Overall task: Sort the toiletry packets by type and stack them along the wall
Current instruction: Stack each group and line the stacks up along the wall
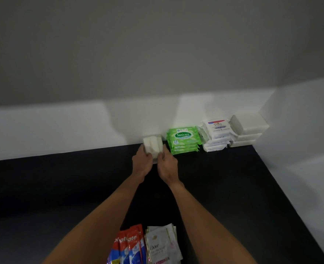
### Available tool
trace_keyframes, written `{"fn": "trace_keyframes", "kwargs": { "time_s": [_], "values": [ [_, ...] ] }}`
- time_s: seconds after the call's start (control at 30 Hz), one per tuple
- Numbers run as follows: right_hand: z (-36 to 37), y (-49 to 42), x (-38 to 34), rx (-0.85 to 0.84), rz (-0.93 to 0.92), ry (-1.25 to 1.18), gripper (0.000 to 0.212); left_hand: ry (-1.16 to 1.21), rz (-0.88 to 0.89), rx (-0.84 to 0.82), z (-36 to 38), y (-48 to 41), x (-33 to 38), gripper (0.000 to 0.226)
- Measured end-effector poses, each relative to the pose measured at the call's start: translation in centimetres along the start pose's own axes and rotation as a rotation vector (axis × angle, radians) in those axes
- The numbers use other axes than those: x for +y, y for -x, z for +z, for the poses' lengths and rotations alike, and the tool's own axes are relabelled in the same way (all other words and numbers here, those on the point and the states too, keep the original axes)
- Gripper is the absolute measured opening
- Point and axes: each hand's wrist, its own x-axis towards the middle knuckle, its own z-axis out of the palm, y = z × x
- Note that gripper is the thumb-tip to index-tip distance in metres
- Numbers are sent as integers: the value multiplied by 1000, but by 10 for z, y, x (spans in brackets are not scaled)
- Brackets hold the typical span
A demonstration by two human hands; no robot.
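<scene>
Pressing from both sides, the left hand (142,161) and the right hand (166,162) are closed on a small stack of plain white soft packets (153,146), held at twelve o'clock from the wrists, against the white wall (62,126). At three o'clock, just beside, the green wipes stack (183,140) is standing. The stack's long axis is judged to run toward the wall; both hands are equally near.

Looks like a plain indoor corner, probably a home or storage nook; exact type unclear. Cues: bare white wall (62,128) across the middle of the frame meeting a side wall at right, dark matte surface (233,187) below, retail toiletry packs (183,139) lined against the wall. Dim lighting.
</scene>
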Motion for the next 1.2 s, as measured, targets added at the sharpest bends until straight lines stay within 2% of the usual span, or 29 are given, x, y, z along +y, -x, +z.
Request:
{"fn": "trace_keyframes", "kwargs": {
  "time_s": [0.13,0.3,0.57,0.67,0.8,0.93,1.1,1.2],
  "values": [
    [-3,-1,-3,1,12,40,48,-119,51,-24,0,-7,0,31],
    [-7,2,-7,25,-17,113,55,-157,75,-38,-2,-6,6,32],
    [-22,25,-24,76,-144,239,49,-33,56,5,-23,16,8,32],
    [-36,50,-34,81,-84,198,43,-9,90,48,-41,45,8,48],
    [-59,102,-42,89,-56,183,32,-52,129,33,-61,101,-5,42],
    [-69,164,-35,20,20,213,31,-34,173,-24,-73,167,-32,39],
    [-69,234,1,62,209,285,28,-119,197,-91,-68,233,-81,34],
    [-67,261,16,95,335,300,33,-178,126,-138,-57,254,-96,24]
  ]
}}
